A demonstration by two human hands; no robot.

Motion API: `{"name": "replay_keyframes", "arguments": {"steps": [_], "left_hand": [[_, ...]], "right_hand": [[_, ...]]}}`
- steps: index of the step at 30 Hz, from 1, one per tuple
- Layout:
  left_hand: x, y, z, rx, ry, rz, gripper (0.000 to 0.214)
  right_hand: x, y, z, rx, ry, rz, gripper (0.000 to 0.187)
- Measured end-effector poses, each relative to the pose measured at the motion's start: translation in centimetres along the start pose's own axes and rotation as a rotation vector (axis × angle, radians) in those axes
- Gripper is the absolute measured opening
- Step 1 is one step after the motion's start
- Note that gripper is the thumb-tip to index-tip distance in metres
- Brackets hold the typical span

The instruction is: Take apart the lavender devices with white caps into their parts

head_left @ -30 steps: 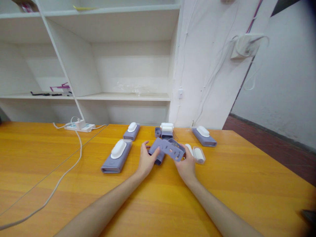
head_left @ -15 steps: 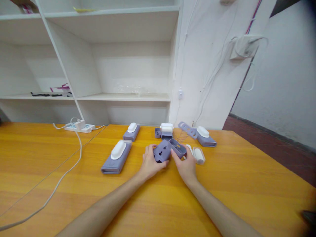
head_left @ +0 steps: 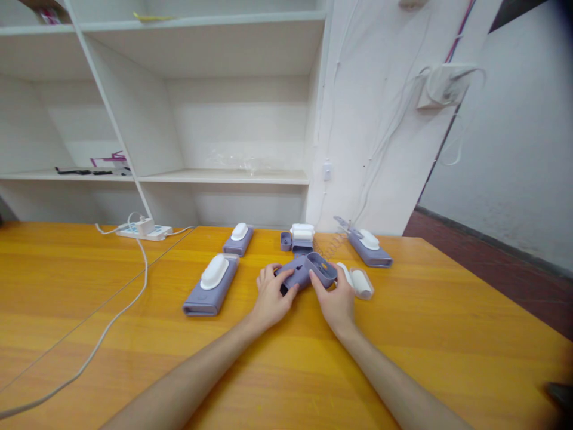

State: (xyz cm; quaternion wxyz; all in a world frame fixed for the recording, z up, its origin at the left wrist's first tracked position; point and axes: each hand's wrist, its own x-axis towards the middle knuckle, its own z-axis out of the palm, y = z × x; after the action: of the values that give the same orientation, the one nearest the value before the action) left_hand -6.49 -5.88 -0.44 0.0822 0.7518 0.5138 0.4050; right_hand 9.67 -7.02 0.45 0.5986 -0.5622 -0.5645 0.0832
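My left hand (head_left: pixel 274 297) is closed round a purple plastic piece with keyhole slots (head_left: pixel 301 276), its thumb and fingers over the near side. My right hand (head_left: pixel 336 298) grips a purple oval cup (head_left: pixel 320 267) by its right side, its hollow facing up and toward me. The two pieces touch at an angle; I cannot tell whether they are joined. Close by the right hand lies a white rounded part in a clear cover (head_left: pixel 362 283). Another white part (head_left: pixel 344 272) is partly hidden behind my right fingers.
Purple cases with white oval tops stand left (head_left: pixel 212 280), back left (head_left: pixel 239 237) and back right (head_left: pixel 370 249), the last with a purple strap (head_left: pixel 347 227). Behind my hands are a white roller-like part (head_left: pixel 302 232) and a small purple cup (head_left: pixel 286 241). A power strip (head_left: pixel 145 230) trails a white cable (head_left: pixel 107 331).
The slotted piece has tilted, and my left thumb has shifted up over it. The purple strap at the back right has turned and now shows narrower. My right hand has barely moved.
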Motion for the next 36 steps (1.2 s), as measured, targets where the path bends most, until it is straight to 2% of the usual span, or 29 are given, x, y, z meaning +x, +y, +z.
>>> {"name": "replay_keyframes", "arguments": {"steps": [4, 9, 15, 19, 21, 23, 25, 27, 31, 36], "left_hand": [[-0.2, -0.1, 0.2, 0.104, 0.067, 0.016, 0.032], [-0.1, -0.7, 0.2, 0.172, 0.144, -0.057, 0.041], [0.6, -2.4, 0.7, 0.081, 0.127, -0.129, 0.058], [0.8, -2.3, 1.1, 0.017, 0.121, -0.177, 0.069], [0.6, -1.6, 0.8, 0.000, 0.152, -0.143, 0.071], [0.3, -0.6, 0.1, -0.029, 0.163, -0.031, 0.066], [-0.1, 0.4, -0.6, -0.086, 0.125, 0.123, 0.056], [-0.3, 1.2, -1.2, -0.148, 0.078, 0.214, 0.048], [-0.4, 1.5, -1.4, -0.177, 0.067, 0.237, 0.032], [-0.3, 1.1, -0.7, -0.161, 0.107, 0.228, 0.021]], "right_hand": [[0.0, 0.5, 0.3, -0.059, 0.000, -0.029, 0.042], [0.0, 0.6, 0.4, -0.088, 0.010, -0.058, 0.041], [0.1, 0.5, 0.3, -0.115, 0.032, -0.076, 0.039], [0.0, 0.4, 0.3, -0.153, 0.060, -0.148, 0.037], [0.0, 0.3, 0.3, -0.159, 0.050, -0.180, 0.035], [-0.1, 0.3, 0.3, -0.151, 0.020, -0.207, 0.034], [-0.2, 0.2, 0.3, -0.133, -0.021, -0.245, 0.033], [-0.3, 0.1, 0.3, -0.101, -0.081, -0.293, 0.034], [-0.6, 0.1, 0.3, -0.046, -0.224, -0.354, 0.037], [-0.6, 0.0, 0.2, -0.019, -0.313, -0.366, 0.038]]}}
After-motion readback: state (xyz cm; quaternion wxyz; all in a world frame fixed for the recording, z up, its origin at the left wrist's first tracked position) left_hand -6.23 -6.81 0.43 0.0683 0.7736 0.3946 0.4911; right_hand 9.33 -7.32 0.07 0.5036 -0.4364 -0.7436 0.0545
